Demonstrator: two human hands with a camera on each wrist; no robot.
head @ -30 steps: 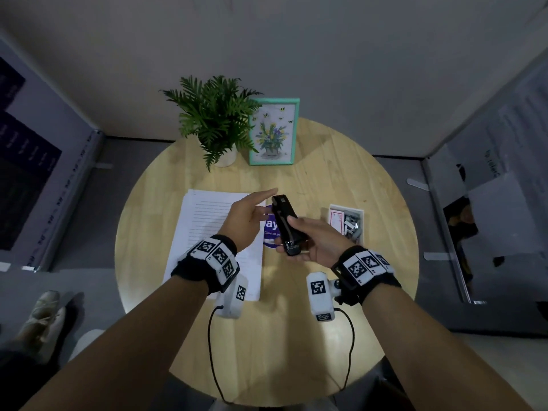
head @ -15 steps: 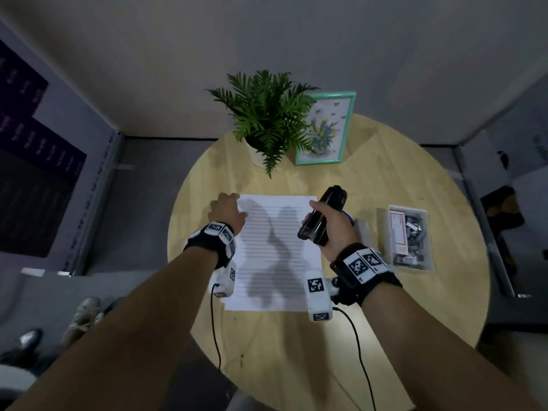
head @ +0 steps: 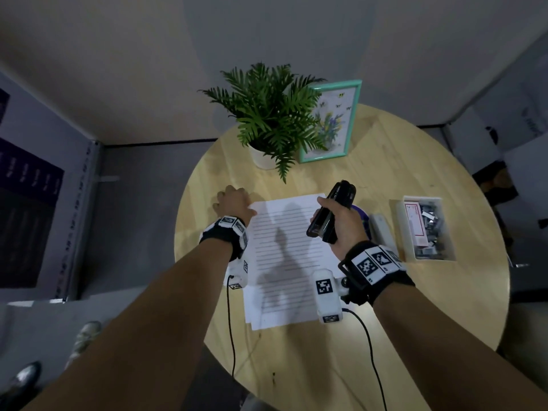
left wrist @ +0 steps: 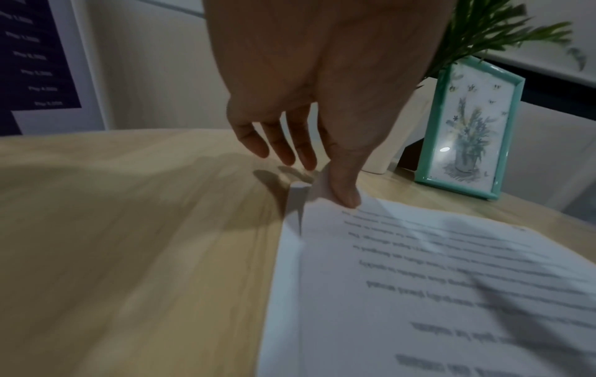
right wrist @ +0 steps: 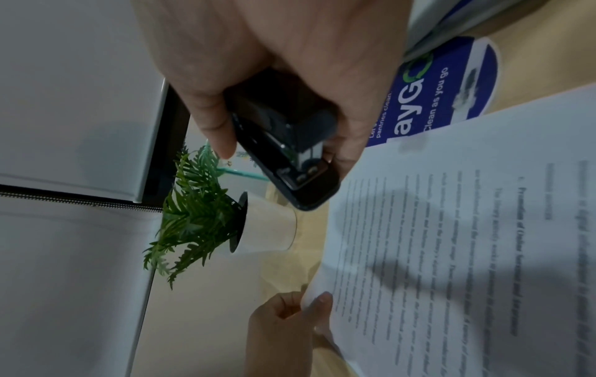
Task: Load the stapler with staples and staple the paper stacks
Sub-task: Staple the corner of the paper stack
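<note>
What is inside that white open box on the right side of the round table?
The white open box holds a loose pile of grey metal staple strips beside a white, red-printed packet. Whatever lies beneath the pile is covered, and the packet's print is too small to read.

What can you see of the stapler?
The stapler is black and glossy, plastic by the look, with bits of metal showing at its mouth. The right hand grips it round the middle, holding it tilted in the air above the right side of the paper. Nothing else touches it.
</note>
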